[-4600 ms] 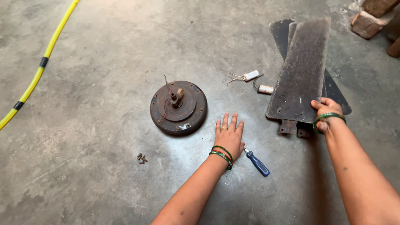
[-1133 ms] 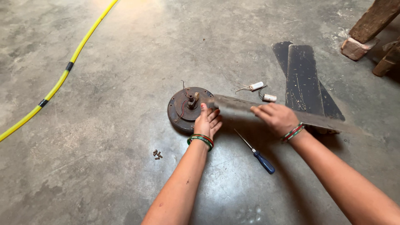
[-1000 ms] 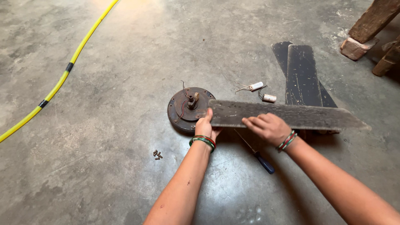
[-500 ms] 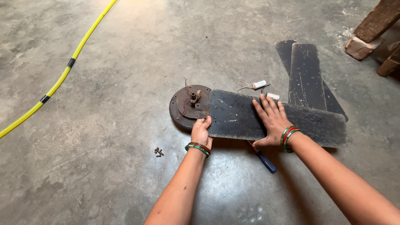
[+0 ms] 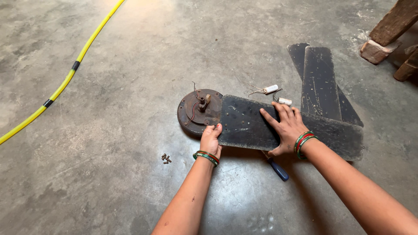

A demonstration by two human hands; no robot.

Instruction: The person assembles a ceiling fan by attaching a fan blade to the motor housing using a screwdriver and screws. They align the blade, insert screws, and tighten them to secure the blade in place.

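Grey concrete floor (image 5: 109, 174) carries a rusty round fan motor hub (image 5: 198, 112) with a dark fan blade (image 5: 248, 124) lying flat, its end against the hub. Left hand (image 5: 211, 138) pinches the blade's near corner beside the hub. Right hand (image 5: 285, 126) lies spread, palm down, on the blade. A blue-handled screwdriver (image 5: 278, 169) pokes from beneath. Two more blades (image 5: 321, 82), small screws (image 5: 166, 158) and a yellow hose (image 5: 65, 80) lie apart.

Bare grey concrete floor (image 5: 109, 174), scuffed; yellow hose (image 5: 65, 80) far left; wooden legs (image 5: 394, 21) on brick (image 5: 376, 51) far right.
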